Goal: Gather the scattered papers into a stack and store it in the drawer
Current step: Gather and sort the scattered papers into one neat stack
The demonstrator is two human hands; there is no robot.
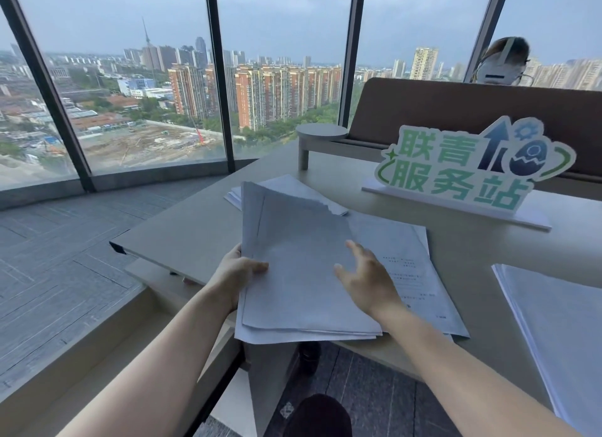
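Note:
My left hand (239, 268) grips the left edge of a loose stack of white papers (299, 273), thumb on top, and the stack is lifted and tilted over the desk's near edge. My right hand (368, 278) hovers over the stack's right side with fingers spread and holds nothing. Beneath it a printed sheet (420, 273) lies flat on the grey desk (182, 234). A further small pile of papers (293, 189) lies behind the held stack, and another pile (560, 332) sits at the right edge. No drawer is clearly in view.
A green and white cut-out sign (469, 169) stands on a white base at the desk's back right. A round-topped grey stand (321, 136) and a brown partition (472, 110) rise behind, with a person's head beyond it. Floor-to-ceiling windows are on the left.

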